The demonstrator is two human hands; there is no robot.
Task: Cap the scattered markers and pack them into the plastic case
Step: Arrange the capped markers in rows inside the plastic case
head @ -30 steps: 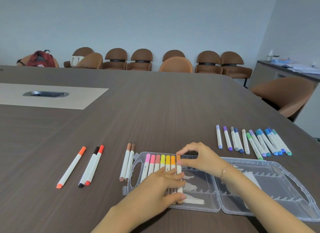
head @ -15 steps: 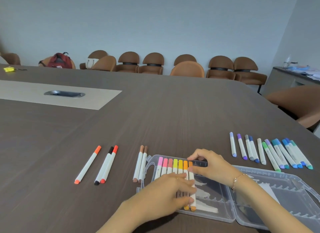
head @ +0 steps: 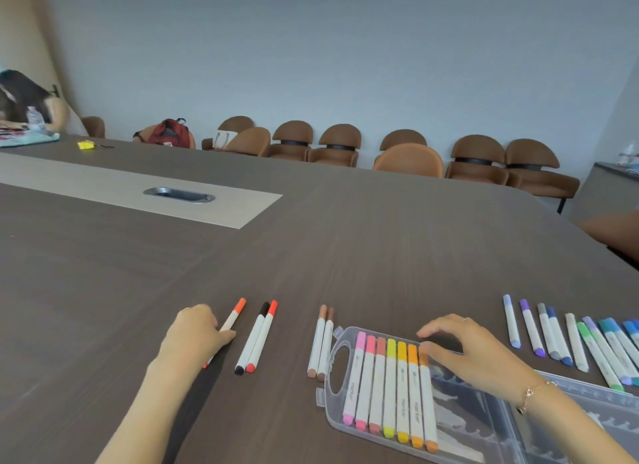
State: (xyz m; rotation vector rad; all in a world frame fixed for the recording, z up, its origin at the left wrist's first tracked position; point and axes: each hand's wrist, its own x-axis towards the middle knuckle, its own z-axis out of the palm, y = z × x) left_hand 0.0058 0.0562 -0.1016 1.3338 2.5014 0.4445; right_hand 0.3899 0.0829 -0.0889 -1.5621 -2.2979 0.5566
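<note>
Your left hand lies on the dark brown wooden table, and its curled fingers close on the white marker with the orange-red cap. That marker lies on the table, and its lower part is hidden under your hand. Just beside it lie two more white markers, one with black ends and one with red ends. They touch side by side.

Your right hand rests at the top edge of the clear plastic case, which lies open and flat on the table. Its fingers are bent, and the tips touch the top of the last marker in the row, the one with the dark orange cap. You cannot tell if they pinch it or just press on it. Seven markers lie in the left half of the case, going from pink to orange.

Two white markers with brown caps lie just left of the case. A row of purple, grey, blue and green markers lies on the table to the right of your right hand. A gold bracelet is on your right wrist.
</note>
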